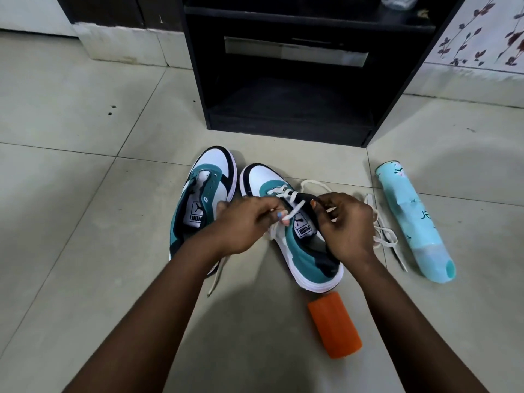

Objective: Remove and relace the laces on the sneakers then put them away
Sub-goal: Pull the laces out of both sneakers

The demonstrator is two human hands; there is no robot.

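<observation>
Orange plastic is seen nearest the viewer: a ribbed cylinder (334, 324) lies on the pale tiled floor (71, 180), just behind the heel of the right-hand sneaker (297, 242). That sneaker, teal, white and black, is set on the floor between the two forearms, toe pointing away, with a white lace (286, 194) threaded through only its front eyelets. One end of the lace is pinched between the thumb and curled fingers of the left hand (243, 225), above the tongue; a loose tail of it trails down to the floor beside the left forearm. The right hand (346, 222) is held over the shoe's right side, its fingers curled in around the lace's other run, though exactly where the strand is gripped is hidden by the fingers. More white lace (382, 234) is looped on the tiles just beside that hand; which shoe it belongs to cannot be told. Just to the left, touching or nearly so, the second sneaker (204, 194) is laid with its eyelets empty and its tongue exposed. To the right, well apart from the shoes, a light-blue cylindrical can (414, 219) is laid on its side. Farthest off, a black cabinet (283, 80) with open lower shelves is stood against the wall.
</observation>
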